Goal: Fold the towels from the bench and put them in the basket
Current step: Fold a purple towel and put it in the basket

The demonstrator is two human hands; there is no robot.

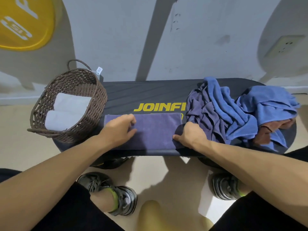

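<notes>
Lettering on black padded bench [150,95] half covered | your left hand [120,129] and right hand [191,134] grip flat purple towel [155,129] | brown wicker basket [93,104] left, grey wall [116,39] behind.

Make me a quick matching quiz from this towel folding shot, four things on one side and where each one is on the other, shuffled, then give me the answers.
Things:
1. purple towel
2. white rolled towels
3. basket
4. pile of unfolded towels

Places:
A. on the bench's left end
B. heaped on the bench's right end
C. flat at the bench's front edge, under both hands
D. inside the basket

Pairs: 1-C, 2-D, 3-A, 4-B
</notes>
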